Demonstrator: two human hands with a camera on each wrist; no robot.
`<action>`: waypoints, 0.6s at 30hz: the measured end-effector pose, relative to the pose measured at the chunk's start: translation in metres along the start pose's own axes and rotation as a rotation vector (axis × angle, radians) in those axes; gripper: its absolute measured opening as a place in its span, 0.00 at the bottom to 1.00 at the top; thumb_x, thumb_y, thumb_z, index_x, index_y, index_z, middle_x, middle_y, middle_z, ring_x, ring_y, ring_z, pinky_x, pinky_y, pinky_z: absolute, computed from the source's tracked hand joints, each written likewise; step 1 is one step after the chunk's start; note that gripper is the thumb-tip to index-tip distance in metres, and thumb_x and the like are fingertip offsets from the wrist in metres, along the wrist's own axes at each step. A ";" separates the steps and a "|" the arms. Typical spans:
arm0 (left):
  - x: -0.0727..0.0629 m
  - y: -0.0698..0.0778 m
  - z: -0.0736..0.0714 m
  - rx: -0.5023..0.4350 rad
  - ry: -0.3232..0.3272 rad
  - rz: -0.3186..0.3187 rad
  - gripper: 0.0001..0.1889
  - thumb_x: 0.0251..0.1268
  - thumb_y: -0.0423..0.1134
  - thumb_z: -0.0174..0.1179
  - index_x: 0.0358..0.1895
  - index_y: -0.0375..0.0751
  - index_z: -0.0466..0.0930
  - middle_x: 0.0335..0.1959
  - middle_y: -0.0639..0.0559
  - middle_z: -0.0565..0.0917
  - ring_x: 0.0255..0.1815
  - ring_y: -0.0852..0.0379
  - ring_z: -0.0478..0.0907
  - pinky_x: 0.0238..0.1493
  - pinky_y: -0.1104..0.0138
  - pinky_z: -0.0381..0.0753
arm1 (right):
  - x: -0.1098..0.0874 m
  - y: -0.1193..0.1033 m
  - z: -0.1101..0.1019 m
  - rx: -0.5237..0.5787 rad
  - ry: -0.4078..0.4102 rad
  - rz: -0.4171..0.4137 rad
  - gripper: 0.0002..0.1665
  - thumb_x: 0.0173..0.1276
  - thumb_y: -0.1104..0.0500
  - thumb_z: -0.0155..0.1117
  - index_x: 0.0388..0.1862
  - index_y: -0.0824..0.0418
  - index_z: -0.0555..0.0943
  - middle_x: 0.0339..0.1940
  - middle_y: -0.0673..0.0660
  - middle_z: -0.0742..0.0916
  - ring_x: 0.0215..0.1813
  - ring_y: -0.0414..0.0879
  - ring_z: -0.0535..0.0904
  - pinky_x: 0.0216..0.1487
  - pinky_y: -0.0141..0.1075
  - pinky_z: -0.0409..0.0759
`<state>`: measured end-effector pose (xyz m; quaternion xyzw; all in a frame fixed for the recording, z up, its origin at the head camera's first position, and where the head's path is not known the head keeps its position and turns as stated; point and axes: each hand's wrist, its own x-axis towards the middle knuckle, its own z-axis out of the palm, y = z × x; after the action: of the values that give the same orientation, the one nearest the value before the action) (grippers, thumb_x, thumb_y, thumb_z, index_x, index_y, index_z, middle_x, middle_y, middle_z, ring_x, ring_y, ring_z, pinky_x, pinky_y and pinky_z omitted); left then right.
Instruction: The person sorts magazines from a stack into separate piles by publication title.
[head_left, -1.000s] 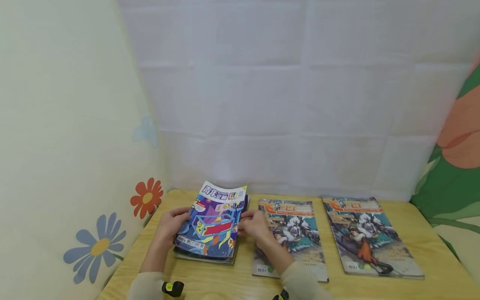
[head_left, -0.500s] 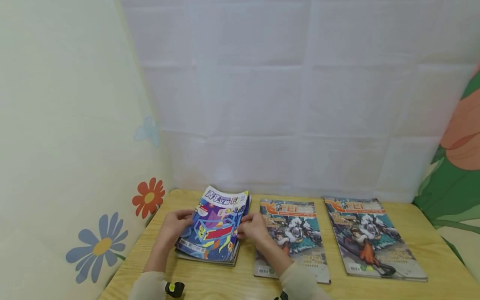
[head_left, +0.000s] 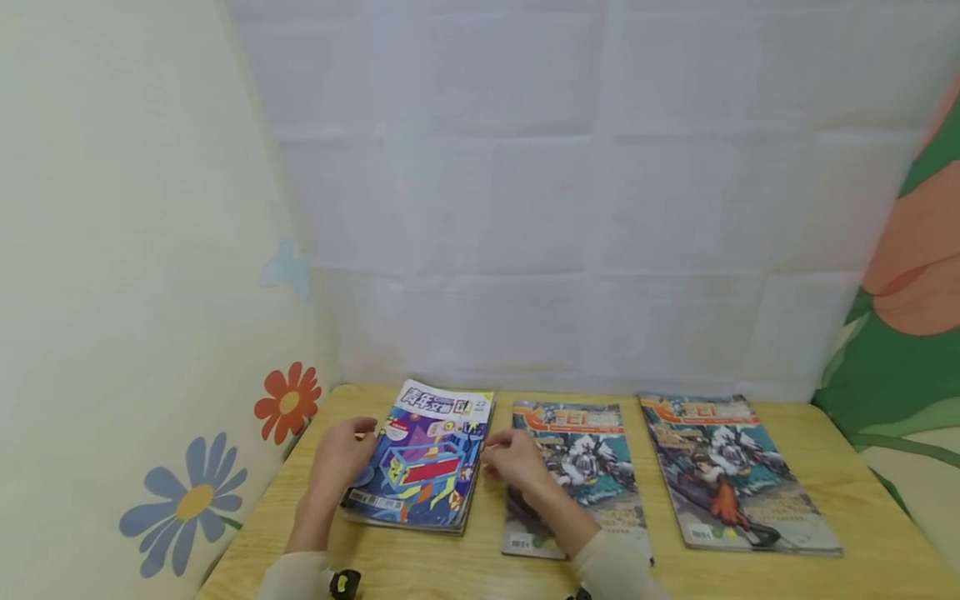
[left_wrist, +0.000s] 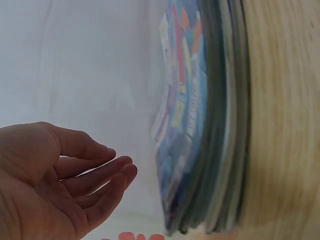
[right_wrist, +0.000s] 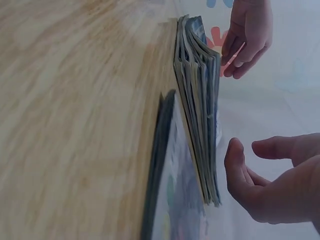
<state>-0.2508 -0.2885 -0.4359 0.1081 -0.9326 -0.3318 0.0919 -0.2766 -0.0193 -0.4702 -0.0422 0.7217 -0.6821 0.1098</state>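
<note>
A stack of magazines (head_left: 423, 458) lies at the left of the table, a purple and blue cover with a white title band on top. My left hand (head_left: 343, 450) hovers at the stack's left edge; in the left wrist view its loosely bent fingers (left_wrist: 97, 177) hold nothing and stand apart from the pages. At the stack's right side is my right hand (head_left: 516, 458). The right wrist view shows a gap between its thumb and fingers, with nothing in it, beside the stack's page edges (right_wrist: 197, 110).
Right of the stack lies a magazine with a grey and teal cover (head_left: 588, 462), partly under my right forearm. Another with the same cover (head_left: 731, 471) lies farther right on the wooden table (head_left: 420, 567). A white cloth (head_left: 465, 208) hangs behind, and a flower-painted wall (head_left: 150, 292) stands at left.
The top magazine, gripped at both sides and bowed earlier, now lies flat and lined up on the stack. Both hands have let go and moved slightly off its edges.
</note>
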 end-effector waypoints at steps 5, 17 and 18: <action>-0.006 0.017 -0.001 0.002 0.012 0.088 0.20 0.73 0.35 0.55 0.64 0.31 0.77 0.54 0.33 0.82 0.51 0.39 0.80 0.52 0.45 0.79 | -0.007 -0.004 -0.020 -0.024 -0.048 -0.045 0.23 0.62 0.70 0.62 0.57 0.76 0.78 0.40 0.68 0.86 0.33 0.56 0.86 0.39 0.47 0.86; -0.029 0.060 0.051 -0.024 0.035 0.299 0.12 0.68 0.32 0.61 0.51 0.36 0.87 0.39 0.49 0.87 0.37 0.53 0.82 0.37 0.59 0.82 | -0.023 -0.001 -0.076 -0.131 -0.081 -0.113 0.21 0.72 0.63 0.63 0.59 0.74 0.79 0.42 0.68 0.86 0.37 0.57 0.85 0.42 0.50 0.85; -0.030 0.063 0.056 -0.026 0.035 0.325 0.11 0.67 0.31 0.62 0.50 0.36 0.87 0.38 0.50 0.87 0.36 0.54 0.82 0.36 0.60 0.82 | -0.025 0.000 -0.081 -0.142 -0.078 -0.127 0.21 0.72 0.63 0.63 0.58 0.75 0.78 0.41 0.67 0.86 0.36 0.57 0.85 0.41 0.51 0.85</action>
<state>-0.2450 -0.1993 -0.4418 -0.0394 -0.9317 -0.3227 0.1619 -0.2700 0.0647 -0.4635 -0.1223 0.7593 -0.6326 0.0911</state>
